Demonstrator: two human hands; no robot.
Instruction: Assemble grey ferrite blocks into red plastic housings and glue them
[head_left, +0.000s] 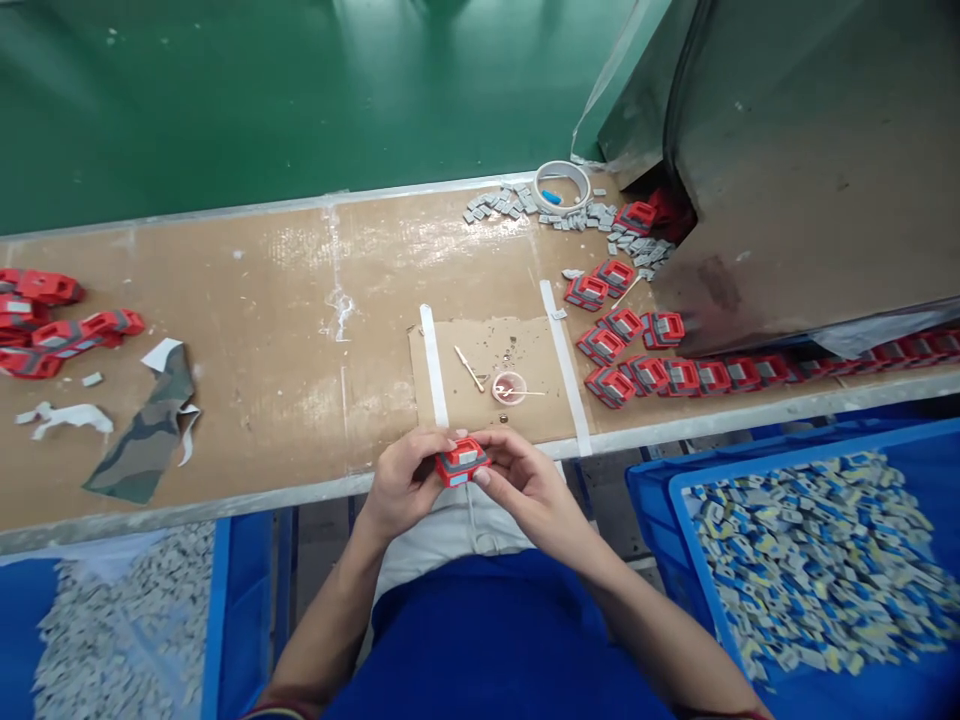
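Just over the table's front edge, a small red and grey plastic part (460, 458) with a raised loop is held between both hands. My left hand (406, 478) grips its left side, thumb below and fingers on top. Fingers and thumb of my right hand (529, 490) pinch its right side. Beyond the hands lies a cardboard sheet (491, 340) fixed by white tape strips. On it are a small round dish (509, 388) of reddish liquid with a thin stick across it, and a small white-tipped brush or swab (469, 369).
Similar red parts stand in a row (682, 377) at right and in a cluster (56, 315) at left. Small grey pieces surround a tape roll (561, 166). Camouflage cloth (146, 435) lies at left. Blue crates (675, 500) hold many small pieces below. A metal housing (810, 170) overhangs the right side.
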